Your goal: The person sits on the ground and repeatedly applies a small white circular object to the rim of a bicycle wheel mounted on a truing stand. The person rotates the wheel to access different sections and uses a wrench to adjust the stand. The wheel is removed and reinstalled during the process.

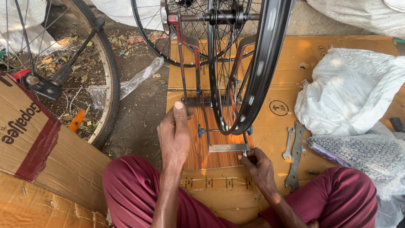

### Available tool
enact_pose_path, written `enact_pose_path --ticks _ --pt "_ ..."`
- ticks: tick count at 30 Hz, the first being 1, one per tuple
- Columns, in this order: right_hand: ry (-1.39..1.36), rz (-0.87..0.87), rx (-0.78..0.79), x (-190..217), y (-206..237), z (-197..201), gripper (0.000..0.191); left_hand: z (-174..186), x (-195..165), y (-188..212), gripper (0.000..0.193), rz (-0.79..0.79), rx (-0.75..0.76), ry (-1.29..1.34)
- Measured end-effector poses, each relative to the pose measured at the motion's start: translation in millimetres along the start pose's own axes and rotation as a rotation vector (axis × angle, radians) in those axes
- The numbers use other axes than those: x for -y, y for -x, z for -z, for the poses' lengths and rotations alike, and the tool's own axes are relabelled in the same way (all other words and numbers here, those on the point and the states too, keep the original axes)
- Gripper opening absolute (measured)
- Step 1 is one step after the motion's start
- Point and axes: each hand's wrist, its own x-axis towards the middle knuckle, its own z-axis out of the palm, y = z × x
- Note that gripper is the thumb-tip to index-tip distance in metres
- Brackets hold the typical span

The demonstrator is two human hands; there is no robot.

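Black wheel rim upright in truing stand — left hand flat, open on wooden base; right hand pinched shut on bracket. Risk: a spinning rim could catch fingers close below.

Your black bicycle wheel stands upright in the truing stand, axle clamped between its reddish uprights, rim bottom just above the wood-grain base board. Board lies flat on cardboard; a metal bracket sits at its near edge.
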Motion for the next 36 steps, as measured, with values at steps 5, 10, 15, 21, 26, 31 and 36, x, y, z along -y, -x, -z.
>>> enact_pose_path --ticks 5,10,15,21,26,31,36 --pt "0.025 -0.025 -0.014 3 -2 0 0.029 7 -38 5 0.044 -0.204 0.049 0.111" --pt "0.025 -0.042 -0.017 4 -2 0 0.029 15 -84 9 0.027 -0.615 0.1 0.23" --pt "0.013 -0.071 -0.008 3 -2 -1 0.028 17 -113 6 0.022 -0.716 0.169 0.29" --pt "0.042 -0.052 0.001 -1 -4 0 0.03 7 -124 9 0.025 -0.79 0.083 0.146" --pt "0.06 -0.072 0.001 -3 -5 -1 0.032 2 -122 7 0.023 -0.709 0.117 0.217" --pt "0.086 -0.063 0.0 -4 -7 -3 0.033 -1 -117 7 0.022 -0.727 0.094 0.159" --pt "0.052 -0.094 0.01 -6 -6 -3 0.031 -2 -109 7 0.026 -0.733 0.143 0.109"
